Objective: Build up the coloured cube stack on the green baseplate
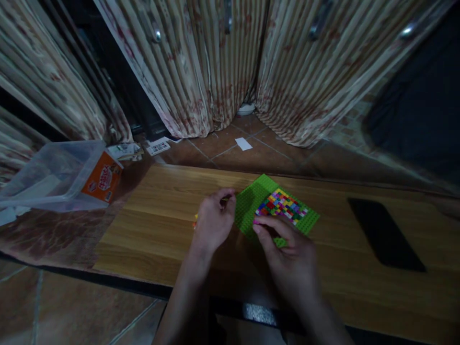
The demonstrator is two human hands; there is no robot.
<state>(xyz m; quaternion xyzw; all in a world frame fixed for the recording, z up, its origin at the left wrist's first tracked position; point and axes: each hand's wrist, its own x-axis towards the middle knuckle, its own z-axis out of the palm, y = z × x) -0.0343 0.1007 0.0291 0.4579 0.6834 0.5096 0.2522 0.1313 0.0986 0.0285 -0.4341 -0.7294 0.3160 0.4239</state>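
Observation:
A green studded baseplate [251,196] lies at an angle on the wooden tabletop. Small multicoloured bricks [282,203] cover a patch towards its right side. My right hand [293,249] pinches a small pink brick [255,222] between thumb and forefinger, over the plate's near part. At the plate's left edge is my left hand [215,215], its fingers curled and closed; whether anything is between the fingertips is hidden. Some small orange and yellow pieces [195,221] show beside the left hand, mostly covered by it.
A dark flat rectangular object [386,235] lies on the table [143,230] at the right. Beyond the left end stands a clear plastic bin [53,177] with an orange label. Striped curtains [201,72] hang behind, with a white paper [243,143] on the tiled floor.

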